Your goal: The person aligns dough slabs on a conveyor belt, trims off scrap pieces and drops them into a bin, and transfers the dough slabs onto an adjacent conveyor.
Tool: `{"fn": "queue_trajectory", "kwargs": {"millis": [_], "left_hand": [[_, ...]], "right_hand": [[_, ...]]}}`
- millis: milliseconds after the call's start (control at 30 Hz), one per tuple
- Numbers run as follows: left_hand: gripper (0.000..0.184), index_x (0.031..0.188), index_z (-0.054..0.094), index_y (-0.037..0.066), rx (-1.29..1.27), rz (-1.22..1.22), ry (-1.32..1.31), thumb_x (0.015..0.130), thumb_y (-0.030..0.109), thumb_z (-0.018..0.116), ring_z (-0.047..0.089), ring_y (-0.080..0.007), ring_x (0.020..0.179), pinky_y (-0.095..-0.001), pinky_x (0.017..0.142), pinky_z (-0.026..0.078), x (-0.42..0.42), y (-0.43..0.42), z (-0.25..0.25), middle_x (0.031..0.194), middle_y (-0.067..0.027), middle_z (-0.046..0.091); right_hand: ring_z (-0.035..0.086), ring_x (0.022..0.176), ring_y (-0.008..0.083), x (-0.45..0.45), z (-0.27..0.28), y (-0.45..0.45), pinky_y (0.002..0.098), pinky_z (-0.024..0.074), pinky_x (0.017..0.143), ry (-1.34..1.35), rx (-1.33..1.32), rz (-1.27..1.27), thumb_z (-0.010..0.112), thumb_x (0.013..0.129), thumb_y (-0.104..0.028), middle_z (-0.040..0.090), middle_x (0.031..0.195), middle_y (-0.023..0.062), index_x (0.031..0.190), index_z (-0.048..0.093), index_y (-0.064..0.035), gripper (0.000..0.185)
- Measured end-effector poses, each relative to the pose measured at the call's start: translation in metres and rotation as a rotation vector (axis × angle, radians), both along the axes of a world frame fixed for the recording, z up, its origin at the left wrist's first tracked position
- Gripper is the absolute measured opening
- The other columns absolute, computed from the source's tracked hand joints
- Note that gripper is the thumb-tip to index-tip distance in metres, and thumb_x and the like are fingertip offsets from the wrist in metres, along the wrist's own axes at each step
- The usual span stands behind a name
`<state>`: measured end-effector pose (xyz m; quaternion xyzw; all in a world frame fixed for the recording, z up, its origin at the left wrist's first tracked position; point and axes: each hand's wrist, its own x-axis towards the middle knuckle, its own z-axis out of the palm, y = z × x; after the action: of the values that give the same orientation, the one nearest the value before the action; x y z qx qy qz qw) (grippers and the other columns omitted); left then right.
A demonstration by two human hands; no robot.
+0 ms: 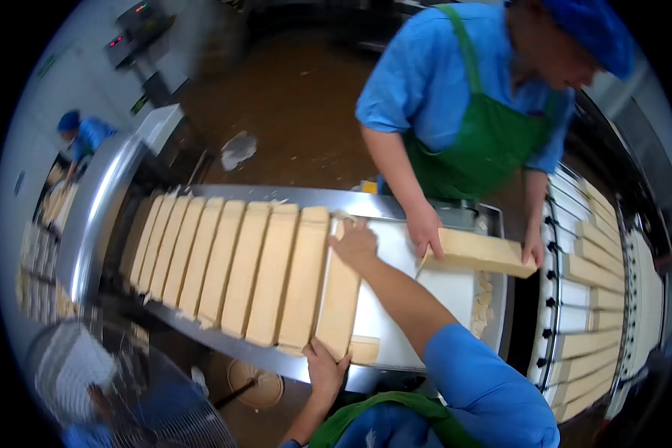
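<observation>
A long pale yellow block (339, 299) lies across the steel-edged table, last in a row of similar blocks. My left hand (325, 371) grips its near end, with fingers round the corner. Across the table, my right hand (355, 243) is closed over the block's far end. Close to its left lies the neighbouring block (305, 276), a narrow gap between them. A short cut piece (364, 349) sits on the white surface beside the near end.
Opposite, a co-worker (463, 112) in a green apron holds another block (481, 252) by both ends. A rack-like conveyor (552, 299) with several blocks stands to the right. Crumbled scraps (481, 306) lie along the table's right edge. A wire-guarded fan (119, 388) is at lower left.
</observation>
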<state>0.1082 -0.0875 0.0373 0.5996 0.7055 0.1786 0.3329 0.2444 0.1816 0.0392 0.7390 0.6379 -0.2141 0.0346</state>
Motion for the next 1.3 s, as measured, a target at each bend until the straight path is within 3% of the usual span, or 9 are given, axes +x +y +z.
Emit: {"fn": "queue_trajectory", "kwargs": {"millis": [233,333,400,533,733,867,967,1067,1300], "left_hand": [[0.087,0.13,0.028,-0.005,0.009,-0.219,-0.036,0.062,0.011,0.08,0.048,-0.0466,0.104,-0.0447,0.092,0.044,0.029,0.017,-0.003,0.122,-0.0289,0.032],[0.089,0.133,0.026,-0.003,-0.011,-0.379,-0.109,0.063,0.012,0.08,0.048,-0.0467,0.103,-0.045,0.089,0.045,0.08,0.021,0.008,0.122,-0.0287,0.031],[0.09,0.134,0.025,-0.002,-0.017,-0.441,-0.11,0.064,0.012,0.079,0.048,-0.0468,0.103,-0.0452,0.088,0.045,0.108,0.02,0.008,0.121,-0.0288,0.03],[0.086,0.138,0.021,0.002,0.084,-0.472,-0.091,0.068,0.004,0.072,0.045,-0.0473,0.105,-0.0436,0.091,0.043,0.155,0.022,0.009,0.126,-0.031,0.026],[0.074,0.136,0.033,0.005,0.406,-0.617,-0.222,0.071,-0.001,0.068,0.035,-0.0486,0.12,-0.043,0.101,0.035,0.261,0.01,0.041,0.135,-0.0343,0.016],[0.071,0.136,0.038,0.006,0.567,-0.781,-0.357,0.072,0.0,0.07,0.03,-0.0481,0.128,-0.0442,0.105,0.031,0.351,-0.003,0.068,0.143,-0.0319,0.013],[0.07,0.135,0.039,0.005,0.564,-0.996,-0.472,0.073,0.003,0.072,0.031,-0.0443,0.129,-0.0438,0.105,0.032,0.408,-0.008,0.089,0.142,-0.0271,0.022],[0.068,0.133,0.042,0.006,0.417,-1.153,-0.527,0.074,0.004,0.074,0.034,-0.042,0.128,-0.0429,0.104,0.033,0.458,-0.008,0.077,0.138,-0.0246,0.03],[0.051,0.128,0.05,0.01,0.269,-1.248,-0.513,0.081,0.005,0.067,0.046,-0.0325,0.113,-0.0348,0.093,0.043,0.529,-0.038,0.092,0.132,-0.0193,0.034]], "right_hand": [[0.046,0.119,0.0355,0.117,0.029,-0.068,0.0456,0.0433,0.094,0.071,-0.005,-0.483,0.052,0.084,-0.052,0.03,0.139,0.0209,0.139,0.031,-0.0093,0.072],[0.05,0.115,0.0413,0.184,0.025,-0.109,0.0435,0.0452,0.092,-0.104,0.193,-0.692,0.056,0.08,-0.051,0.026,0.14,0.0282,0.132,0.035,-0.0002,0.075],[0.037,0.128,0.0407,0.219,0.028,-0.132,0.0457,0.043,0.094,-0.049,0.157,-0.716,0.059,0.077,-0.055,0.019,0.146,0.0246,0.141,0.026,-0.003,0.088],[0.038,0.126,0.0443,0.268,0.037,-0.186,0.0471,0.0424,0.095,0.297,0.3,-1.021,0.066,0.072,-0.044,0.017,0.145,0.0288,0.138,0.023,-0.0013,0.09],[0.049,0.11,0.0476,0.379,0.077,-0.301,0.0491,0.0442,0.092,0.388,0.799,-1.288,0.064,0.074,-0.035,0.03,0.132,0.0293,0.133,0.025,-0.0007,0.08],[0.05,0.107,0.047,0.471,0.109,-0.37,0.0506,0.0462,0.087,0.3,0.857,-1.464,0.062,0.076,-0.039,0.039,0.125,0.0254,0.129,0.031,-0.0011,0.072],[0.047,0.114,0.045,0.528,0.118,-0.415,0.0509,0.0409,0.093,0.236,0.711,-1.544,0.056,0.08,-0.049,0.046,0.125,0.0235,0.129,0.039,-0.0014,0.07],[0.032,0.129,0.0389,0.617,0.09,-0.44,0.052,0.0154,0.106,-0.064,0.238,-1.35,0.036,0.086,-0.06,0.051,0.131,0.0183,0.127,0.053,-0.0035,0.072],[0.04,0.123,0.0395,0.724,0.062,-0.472,0.0528,0.0225,0.103,-0.152,0.223,-1.307,0.03,0.091,-0.045,0.054,0.126,0.0222,0.126,0.052,0.0003,0.061]]}}
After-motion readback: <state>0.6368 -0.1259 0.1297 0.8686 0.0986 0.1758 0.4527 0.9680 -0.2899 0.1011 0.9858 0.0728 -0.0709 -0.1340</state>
